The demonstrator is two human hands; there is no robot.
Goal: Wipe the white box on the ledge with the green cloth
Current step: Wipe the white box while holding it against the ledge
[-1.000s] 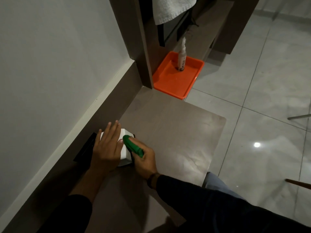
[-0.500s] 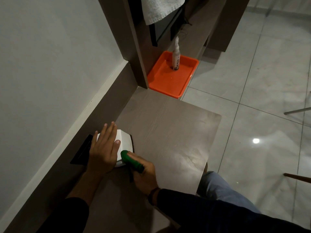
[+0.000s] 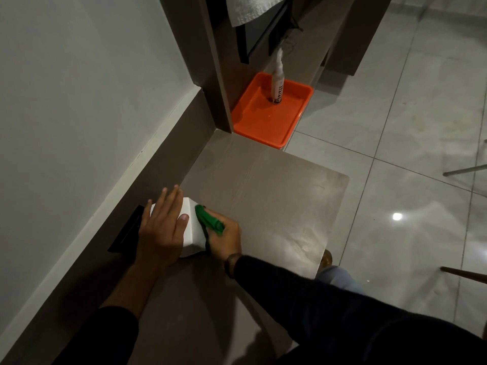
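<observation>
A small white box (image 3: 193, 230) stands on the grey-brown ledge (image 3: 276, 206) near the wall. My left hand (image 3: 160, 227) lies flat on top of the box with fingers spread, pressing it down and covering most of its top. My right hand (image 3: 225, 239) is closed around a bunched green cloth (image 3: 209, 219), which is pressed against the box's right side face. Both arms wear dark sleeves.
A black flat item (image 3: 126, 233) lies against the wall behind the box. Past the ledge's far end an orange tray (image 3: 253, 119) holds an upright white bottle (image 3: 277, 80). A white towel (image 3: 250, 6) hangs above. Glossy floor tiles (image 3: 395, 127) lie to the right.
The green cloth in my right hand has slid along the box's right side, down and then back up toward its far edge. My left hand has stayed on top of the box.
</observation>
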